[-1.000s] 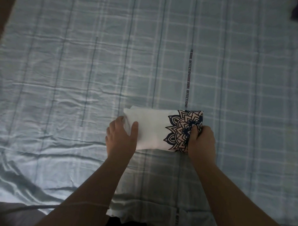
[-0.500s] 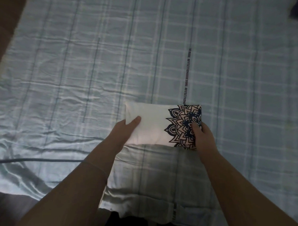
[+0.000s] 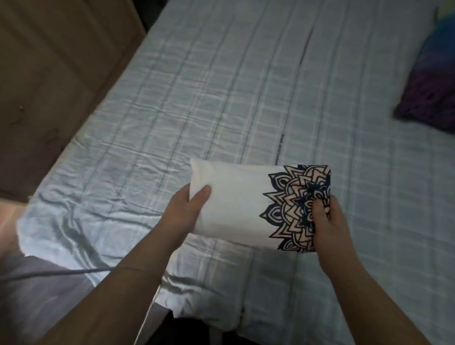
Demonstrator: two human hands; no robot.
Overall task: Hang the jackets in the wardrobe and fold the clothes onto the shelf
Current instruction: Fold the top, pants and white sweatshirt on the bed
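A folded white garment (image 3: pixel 242 203) with a dark blue and pink mandala print on its right end is held up above the bed. My left hand (image 3: pixel 184 212) grips its left end, thumb on top and fingers underneath. My right hand (image 3: pixel 328 223) grips the printed right end, thumb pressed on the print. The bundle is a compact rectangle, tilted slightly down to the right.
A light blue checked bedsheet (image 3: pixel 250 95) covers the bed below. A purple and blue pillow (image 3: pixel 444 85) lies at the far right. Brown wooden furniture (image 3: pixel 43 60) stands along the bed's left side. A grey cable (image 3: pixel 47 274) runs across the lower left.
Both hands have lifted the folded garment off the sheet and toward me. The view has swung left, bringing the wooden furniture and the pillow into sight.
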